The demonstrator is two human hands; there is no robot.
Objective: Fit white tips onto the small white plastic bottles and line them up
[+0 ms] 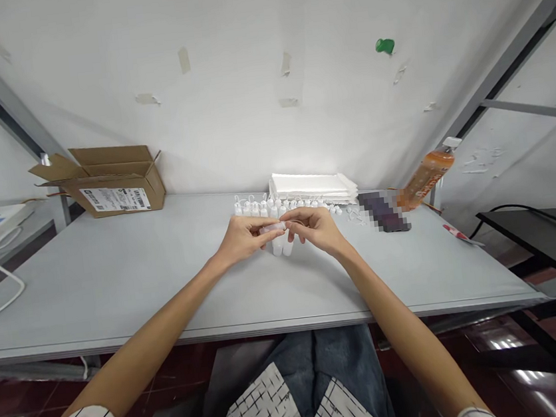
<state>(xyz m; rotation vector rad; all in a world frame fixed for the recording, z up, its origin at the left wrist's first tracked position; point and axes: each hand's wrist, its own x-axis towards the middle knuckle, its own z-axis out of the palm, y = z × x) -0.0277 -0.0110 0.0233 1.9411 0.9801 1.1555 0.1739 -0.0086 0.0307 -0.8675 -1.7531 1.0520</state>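
Note:
My left hand is closed around a small translucent white bottle, which lies nearly level above the table. At the bottle's right end, the fingers of my right hand are pinched together; a thin loop or cord seems to show there, too small to make out. Just behind and below both hands stand several small white bottles, some with wire-like loops on top. Loose white caps lie to the right of the group, beside a few clear small pieces. My hands partly hide the bottles.
A stack of white flat packs sits against the wall. To its right are a blurred dark phone-like object and an orange drink bottle. An opened cardboard box stands at the back left of the grey table.

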